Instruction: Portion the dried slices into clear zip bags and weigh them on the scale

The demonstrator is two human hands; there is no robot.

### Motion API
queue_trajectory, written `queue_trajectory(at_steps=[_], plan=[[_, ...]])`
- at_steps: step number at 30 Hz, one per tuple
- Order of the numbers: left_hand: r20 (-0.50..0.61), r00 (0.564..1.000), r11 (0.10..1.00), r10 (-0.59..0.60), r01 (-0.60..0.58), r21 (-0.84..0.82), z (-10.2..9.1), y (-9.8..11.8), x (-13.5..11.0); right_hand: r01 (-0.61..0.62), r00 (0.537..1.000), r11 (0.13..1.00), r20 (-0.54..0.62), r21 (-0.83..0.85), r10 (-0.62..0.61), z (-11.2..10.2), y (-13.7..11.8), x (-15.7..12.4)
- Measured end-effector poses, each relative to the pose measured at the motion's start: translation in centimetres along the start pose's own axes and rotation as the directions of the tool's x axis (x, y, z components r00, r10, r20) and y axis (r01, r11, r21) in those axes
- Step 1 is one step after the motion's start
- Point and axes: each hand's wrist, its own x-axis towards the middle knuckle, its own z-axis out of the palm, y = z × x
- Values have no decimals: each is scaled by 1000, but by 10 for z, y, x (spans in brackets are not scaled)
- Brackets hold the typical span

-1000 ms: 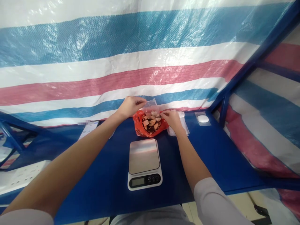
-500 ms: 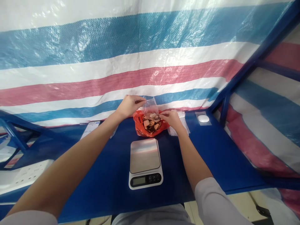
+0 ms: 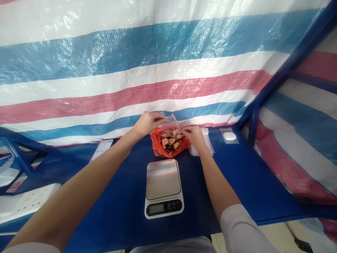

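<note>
Clear plastic bag (image 3: pixel 170 123), left hand (image 3: pixel 147 123) pinching one edge, right hand (image 3: pixel 194 136) another

Both arms reach forward, with the left hand (image 3: pixel 147 123) and right hand (image 3: pixel 194 135) drawn close to each other, each in a pinch.
The left arm (image 3: pixel 92 186) slants up from the lower left corner, nearly straight, its wrist slightly bent and its fingers (image 3: pixel 159 118) pointing right, thumb tucked beneath; the right arm (image 3: pixel 217 179) leans up and inward from the lower right, its fingers (image 3: pixel 185 129) pointing left. The fingertips face one another, near but apart, the left hand a little higher in view. Pale sleeves (image 3: pixel 244 225) cover both upper arms, leaving the forearms bare.
</note>
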Motion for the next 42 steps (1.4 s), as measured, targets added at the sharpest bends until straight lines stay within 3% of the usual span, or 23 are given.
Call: queue_trajectory(at_steps=[9,18,27,35,42], plan=[[-28,999,999,-38,37,-30,-6,-3,-3,23,999,997,47,77,-27,2,3,-1],[-78,997,1000,-6,4,-24,-8,6,-2,-2,1000,992,-5,126,2,0,1,-1],[-30,1000,999,-6,5,-37,-14,7,-6,0,999,994,36,113,-4,3,-1,-7],[57,998,1000,19,-17,-22,-14,8,-4,-148,987,948,102,282,124,3,-4,-11],[-40,999,997,-1,-2,-72,-9,5,-9,-372,927,801,222,470,301,2,-12,-17]])
